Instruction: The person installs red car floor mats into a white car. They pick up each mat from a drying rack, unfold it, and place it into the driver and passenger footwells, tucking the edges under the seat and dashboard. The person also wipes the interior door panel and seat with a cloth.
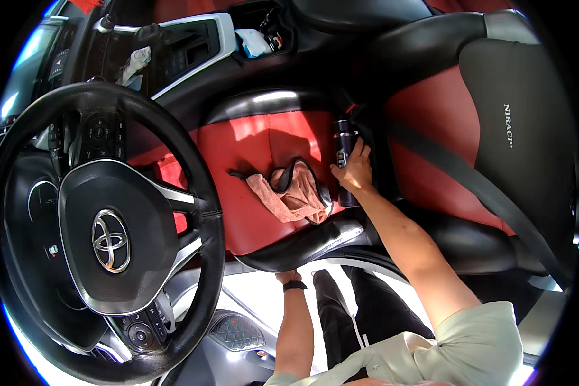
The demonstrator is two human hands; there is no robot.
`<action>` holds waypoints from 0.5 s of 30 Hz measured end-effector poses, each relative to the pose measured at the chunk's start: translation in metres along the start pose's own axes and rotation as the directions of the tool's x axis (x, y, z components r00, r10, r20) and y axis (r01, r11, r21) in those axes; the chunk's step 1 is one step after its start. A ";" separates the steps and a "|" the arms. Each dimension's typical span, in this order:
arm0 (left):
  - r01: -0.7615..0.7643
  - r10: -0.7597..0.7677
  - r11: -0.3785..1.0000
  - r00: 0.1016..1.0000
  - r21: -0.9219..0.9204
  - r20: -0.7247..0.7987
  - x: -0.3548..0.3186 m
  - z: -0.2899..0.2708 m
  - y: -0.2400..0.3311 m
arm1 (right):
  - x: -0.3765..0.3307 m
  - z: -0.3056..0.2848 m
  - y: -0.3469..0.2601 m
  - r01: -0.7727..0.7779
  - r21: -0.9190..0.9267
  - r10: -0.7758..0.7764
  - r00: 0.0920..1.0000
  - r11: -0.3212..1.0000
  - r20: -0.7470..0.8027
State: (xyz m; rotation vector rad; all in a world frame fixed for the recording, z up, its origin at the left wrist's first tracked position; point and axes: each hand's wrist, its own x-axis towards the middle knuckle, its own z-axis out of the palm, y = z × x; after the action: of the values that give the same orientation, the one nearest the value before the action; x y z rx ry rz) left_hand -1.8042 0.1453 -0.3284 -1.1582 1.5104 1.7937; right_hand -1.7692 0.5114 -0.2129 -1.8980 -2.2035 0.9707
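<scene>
My right hand (354, 168) is closed around a dark cylindrical handheld device (345, 136). It holds the device at the crease between the red seat cushion (251, 148) and the seat back (444, 109). A pinkish cloth (293, 196) with a black strap lies crumpled on the cushion, just left of that hand. My left hand (288, 276), with a black wristband, rests against the black front edge of the seat (302, 244). Its fingers are hidden under that edge.
A black steering wheel (109, 238) fills the left side. The seat belt (482, 186) runs diagonally across the red and black seat back. The centre console (251, 38) with small items sits at the top. My dark trouser legs (347, 309) stand below the seat.
</scene>
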 end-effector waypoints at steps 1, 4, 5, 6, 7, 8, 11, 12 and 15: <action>-0.005 0.004 0.999 1.000 0.036 0.027 0.001 -0.002 0.000 | -0.001 -0.002 0.002 0.024 0.059 -0.025 0.999 0.998 0.024; 0.043 -0.042 0.997 0.999 0.062 -0.014 -0.007 0.004 0.008 | 0.004 -0.010 0.011 0.149 0.175 -0.180 0.967 0.973 0.180; 0.070 -0.069 0.996 0.997 0.055 -0.024 -0.012 0.009 0.009 | 0.008 -0.012 0.014 0.137 0.182 -0.173 0.964 0.974 0.200; 0.069 -0.067 0.997 0.997 0.046 -0.044 -0.012 0.009 0.010 | 0.010 -0.013 0.011 0.127 0.197 -0.171 0.959 0.972 0.225; 0.070 -0.067 0.997 0.996 0.037 -0.064 -0.012 0.009 0.010 | 0.012 -0.014 0.012 0.105 0.222 -0.157 0.960 0.969 0.232; 0.071 -0.068 0.997 0.994 0.028 -0.084 -0.012 0.010 0.009 | 0.015 -0.015 0.015 0.082 0.246 -0.143 0.960 0.966 0.239; -0.018 0.034 0.981 0.996 0.195 -0.080 -0.003 -0.002 0.003 | 0.018 -0.014 0.014 0.083 0.260 -0.145 0.962 0.962 0.230; -0.167 0.156 0.914 0.986 0.370 0.061 0.015 -0.029 0.005 | 0.016 -0.011 0.004 0.108 0.267 -0.171 0.959 0.958 0.225; -0.513 0.154 -0.378 0.786 0.771 0.599 -0.004 -0.050 0.009 | 0.019 -0.003 0.011 0.128 0.264 -0.180 0.966 0.956 0.186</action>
State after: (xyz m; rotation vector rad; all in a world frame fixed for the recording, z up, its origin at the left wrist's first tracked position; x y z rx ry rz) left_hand -1.7958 0.0954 -0.3212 0.5610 2.3899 0.1572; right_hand -1.7622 0.5300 -0.2224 -1.5524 -2.1699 1.3984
